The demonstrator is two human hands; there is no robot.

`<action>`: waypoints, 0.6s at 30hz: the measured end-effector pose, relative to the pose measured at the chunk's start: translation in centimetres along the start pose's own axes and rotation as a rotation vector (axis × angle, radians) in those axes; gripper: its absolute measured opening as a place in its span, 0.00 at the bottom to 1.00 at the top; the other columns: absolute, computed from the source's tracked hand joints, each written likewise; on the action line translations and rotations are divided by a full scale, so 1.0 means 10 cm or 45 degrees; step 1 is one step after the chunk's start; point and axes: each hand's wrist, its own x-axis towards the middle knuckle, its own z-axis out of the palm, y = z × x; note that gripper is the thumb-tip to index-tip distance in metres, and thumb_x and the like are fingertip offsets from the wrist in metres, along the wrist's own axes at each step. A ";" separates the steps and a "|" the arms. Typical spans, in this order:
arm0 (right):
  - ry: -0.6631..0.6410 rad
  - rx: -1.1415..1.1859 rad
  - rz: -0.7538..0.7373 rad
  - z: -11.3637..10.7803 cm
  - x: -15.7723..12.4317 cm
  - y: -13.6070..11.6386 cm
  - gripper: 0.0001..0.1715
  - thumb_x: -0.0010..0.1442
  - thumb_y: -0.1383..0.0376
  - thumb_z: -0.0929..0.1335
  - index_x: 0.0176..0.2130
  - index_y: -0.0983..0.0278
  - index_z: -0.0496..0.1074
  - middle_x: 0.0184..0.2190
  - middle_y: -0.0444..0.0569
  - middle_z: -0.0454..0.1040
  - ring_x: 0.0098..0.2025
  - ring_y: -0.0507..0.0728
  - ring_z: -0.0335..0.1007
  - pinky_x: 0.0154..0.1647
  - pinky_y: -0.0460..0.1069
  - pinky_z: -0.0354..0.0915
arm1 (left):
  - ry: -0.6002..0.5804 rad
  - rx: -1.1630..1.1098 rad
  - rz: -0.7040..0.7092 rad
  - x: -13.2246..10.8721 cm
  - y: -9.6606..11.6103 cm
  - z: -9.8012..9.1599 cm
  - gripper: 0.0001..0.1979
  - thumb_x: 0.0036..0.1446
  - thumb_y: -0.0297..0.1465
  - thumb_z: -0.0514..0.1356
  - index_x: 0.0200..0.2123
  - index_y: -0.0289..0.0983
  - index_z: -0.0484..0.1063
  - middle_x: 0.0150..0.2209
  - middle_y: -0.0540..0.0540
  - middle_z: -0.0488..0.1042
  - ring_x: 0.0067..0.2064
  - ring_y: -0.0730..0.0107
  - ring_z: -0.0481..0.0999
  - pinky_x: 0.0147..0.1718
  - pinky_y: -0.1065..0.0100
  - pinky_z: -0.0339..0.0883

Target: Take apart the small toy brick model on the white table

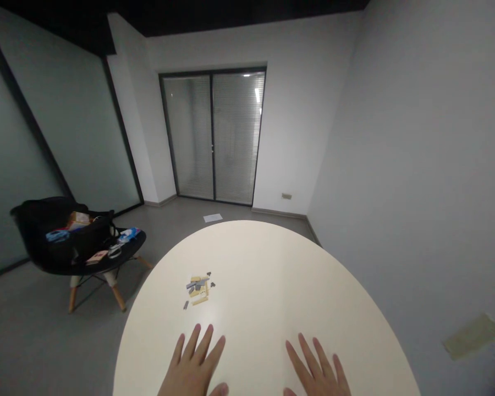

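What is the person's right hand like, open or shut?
Open: the right hand has its fingers spread apart over the round white table, holding nothing.

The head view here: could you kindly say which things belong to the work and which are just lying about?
Work: open left hand, open right hand, pile of tan and grey pieces, round cream table.
Lying about: black chair with blue items, paper sheet on floor.

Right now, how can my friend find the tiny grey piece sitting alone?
Find the big round cream table. Just past the left hand sits a small heap of tan and grey building pieces. The tiny grey piece lies off the heap's near left, apart from the rest.
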 end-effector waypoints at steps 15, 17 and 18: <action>-0.062 0.035 0.068 -0.06 0.01 -0.08 0.38 0.60 0.39 0.61 0.65 0.45 0.56 0.66 0.47 0.55 0.66 0.77 0.52 0.58 0.80 0.52 | 0.088 -0.024 0.015 -0.02 -0.01 0.08 0.31 0.63 0.51 0.52 0.66 0.56 0.49 0.68 0.47 0.48 0.68 0.38 0.48 0.62 0.35 0.48; -0.058 0.041 0.072 -0.08 0.02 -0.09 0.37 0.60 0.39 0.61 0.64 0.45 0.58 0.66 0.47 0.56 0.65 0.77 0.53 0.58 0.79 0.52 | 0.092 -0.057 0.021 -0.02 -0.02 0.08 0.31 0.63 0.51 0.52 0.66 0.55 0.49 0.68 0.47 0.48 0.68 0.37 0.47 0.62 0.35 0.47; -0.055 0.044 0.072 -0.09 0.02 -0.09 0.37 0.60 0.39 0.61 0.64 0.45 0.58 0.66 0.47 0.57 0.65 0.77 0.53 0.58 0.79 0.53 | 0.093 -0.070 0.024 -0.03 -0.03 0.08 0.31 0.63 0.51 0.52 0.66 0.55 0.49 0.68 0.47 0.48 0.68 0.37 0.47 0.62 0.34 0.47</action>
